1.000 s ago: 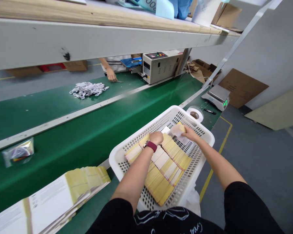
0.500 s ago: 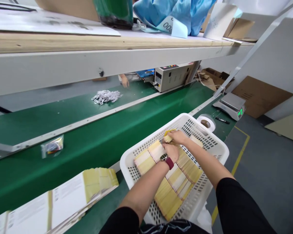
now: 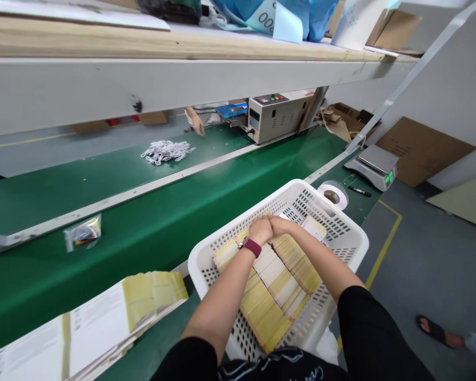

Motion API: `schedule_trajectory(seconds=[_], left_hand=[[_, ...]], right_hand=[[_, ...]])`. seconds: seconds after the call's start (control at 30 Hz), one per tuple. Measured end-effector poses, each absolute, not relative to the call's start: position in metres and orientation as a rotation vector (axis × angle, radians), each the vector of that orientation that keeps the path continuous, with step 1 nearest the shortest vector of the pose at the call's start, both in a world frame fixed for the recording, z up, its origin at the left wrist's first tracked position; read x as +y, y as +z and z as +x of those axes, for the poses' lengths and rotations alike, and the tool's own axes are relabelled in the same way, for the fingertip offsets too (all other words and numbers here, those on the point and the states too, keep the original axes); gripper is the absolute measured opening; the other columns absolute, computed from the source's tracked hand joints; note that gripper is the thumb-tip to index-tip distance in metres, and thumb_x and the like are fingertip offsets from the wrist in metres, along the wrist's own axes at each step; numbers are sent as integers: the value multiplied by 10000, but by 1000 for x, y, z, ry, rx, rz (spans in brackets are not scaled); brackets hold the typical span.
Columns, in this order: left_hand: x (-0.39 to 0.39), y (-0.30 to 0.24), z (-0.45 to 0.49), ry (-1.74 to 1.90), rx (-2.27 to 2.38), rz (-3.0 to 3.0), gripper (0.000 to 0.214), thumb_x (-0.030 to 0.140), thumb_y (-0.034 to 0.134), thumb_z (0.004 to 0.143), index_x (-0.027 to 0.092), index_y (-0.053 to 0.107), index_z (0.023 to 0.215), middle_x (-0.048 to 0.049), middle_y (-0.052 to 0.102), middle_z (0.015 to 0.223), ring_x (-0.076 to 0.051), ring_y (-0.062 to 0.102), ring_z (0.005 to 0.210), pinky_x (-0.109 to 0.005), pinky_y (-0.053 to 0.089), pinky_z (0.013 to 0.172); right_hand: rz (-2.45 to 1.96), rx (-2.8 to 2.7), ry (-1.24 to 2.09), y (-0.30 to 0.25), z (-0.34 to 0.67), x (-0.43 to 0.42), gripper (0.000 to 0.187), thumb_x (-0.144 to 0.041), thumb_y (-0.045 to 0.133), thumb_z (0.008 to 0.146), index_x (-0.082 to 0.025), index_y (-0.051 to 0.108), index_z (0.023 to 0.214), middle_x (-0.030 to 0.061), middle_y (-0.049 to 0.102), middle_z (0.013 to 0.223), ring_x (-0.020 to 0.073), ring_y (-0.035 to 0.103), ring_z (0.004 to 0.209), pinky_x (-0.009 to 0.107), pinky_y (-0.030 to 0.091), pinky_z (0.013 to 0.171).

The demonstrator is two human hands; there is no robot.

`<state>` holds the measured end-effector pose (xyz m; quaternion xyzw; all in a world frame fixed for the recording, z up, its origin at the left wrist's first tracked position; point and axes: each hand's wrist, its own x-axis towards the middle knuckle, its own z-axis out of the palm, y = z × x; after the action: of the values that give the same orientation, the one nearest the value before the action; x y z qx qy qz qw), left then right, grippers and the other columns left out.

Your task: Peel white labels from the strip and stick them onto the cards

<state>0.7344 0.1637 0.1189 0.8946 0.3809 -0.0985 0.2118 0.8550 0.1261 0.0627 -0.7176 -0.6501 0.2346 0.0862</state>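
Note:
A white perforated plastic basket holds tightly packed rows of yellow-and-white paper cards standing on edge. My left hand, with a watch on a dark red strap, is bent over the far end of the rows with its fingers curled down. Against it, my right hand reaches to the same spot, its fingertips mostly hidden. Whatever the two hands grip between them is covered. A loose pale card bundle lies in the basket, right of my right hand.
Fanned yellow-edged printed sheets lie at left. A bagged item rests on the green belt. Beyond are white cords, a co-worker's hand and a machine. Tape and a scale stand right. A shelf crosses above.
My hands have come together at the far end of the rows, the left moving left and away from me. The small yellow bundle at my right fingers is now hidden. A sandalled foot appears at right.

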Motion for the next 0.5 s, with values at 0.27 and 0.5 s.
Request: schedule_trajectory(seconds=[0.27,0.5], left_hand=[[161,109,736,-265,1091,2544,344,369,572,917,134,560,1168,-89,599,1161,-197,603,1043,-407,535,900],[158,110,737,-292,1088,2582,337,374,576,914,130,571,1147,-88,602,1152,-195,604,1038,-404,535,895]], right_hand=[[-2171,-1055,630,44,889,115,345,-378,553,914,-151,568,1173,82,616,1164,194,621,1015,420,536,875],[-2064,-973,902,42,862,114,330,-352,569,908,-161,568,1178,73,622,1140,181,625,983,398,546,856]])
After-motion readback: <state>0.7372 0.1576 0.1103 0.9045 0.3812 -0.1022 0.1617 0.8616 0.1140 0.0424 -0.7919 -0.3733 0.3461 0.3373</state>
